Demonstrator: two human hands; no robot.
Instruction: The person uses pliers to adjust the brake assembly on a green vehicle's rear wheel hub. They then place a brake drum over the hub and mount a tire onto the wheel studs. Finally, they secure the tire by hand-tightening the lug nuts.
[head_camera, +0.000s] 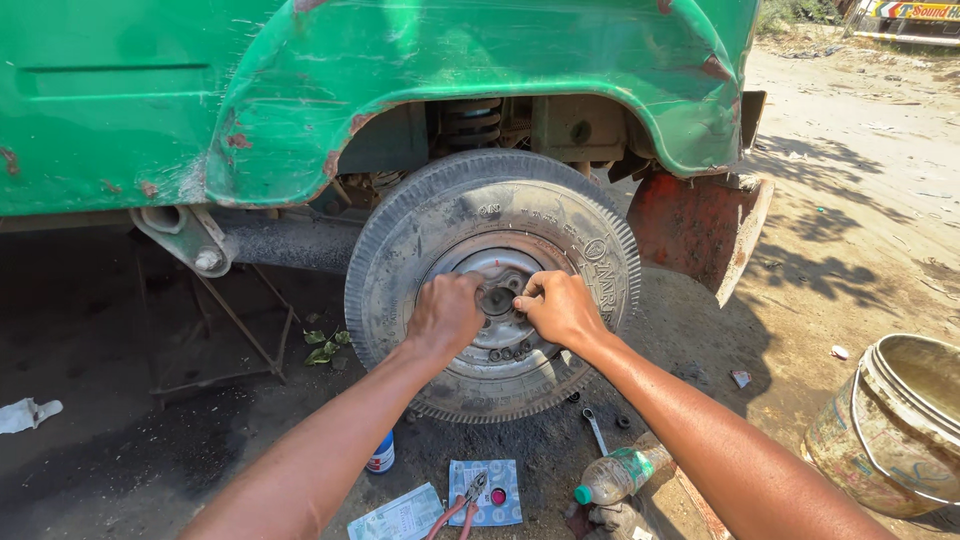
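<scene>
1. Left hand (446, 312): is pressing its closed, curled fingers against the left side of the wheel hub (497, 298). The fingertips are hiding behind the knuckles, so whether they are pinching anything is impossible to tell.
2. Right hand (562, 308): is curling loosely at the hub's right side, thumb and forefinger meeting near the centre. Any small part between them is too small to make out.
3. Wheel hub: is sitting directly between the two hands, touching both; its dark centre is showing in the gap, and the hands are covering its flanks.
4. Wheel nuts (508, 353): are lying in a small cluster on the lower rim face, just below the hands.
5. Tyre (400, 250): is standing upright under the green wheel arch (480, 50); its bottom edge is meeting dark, oily ground.
6. Spanner (595, 428): is lying on the ground below the tyre, near the right forearm.
7. Plastic bottle (620, 474) with green cap: is lying on its side beside the spanner.
8. Pliers (462, 504): are resting across a flat blue packet (500, 488), their handles running off the bottom edge.
9. Bucket (895, 420): is standing well to the right, partly cut off by the frame.
</scene>
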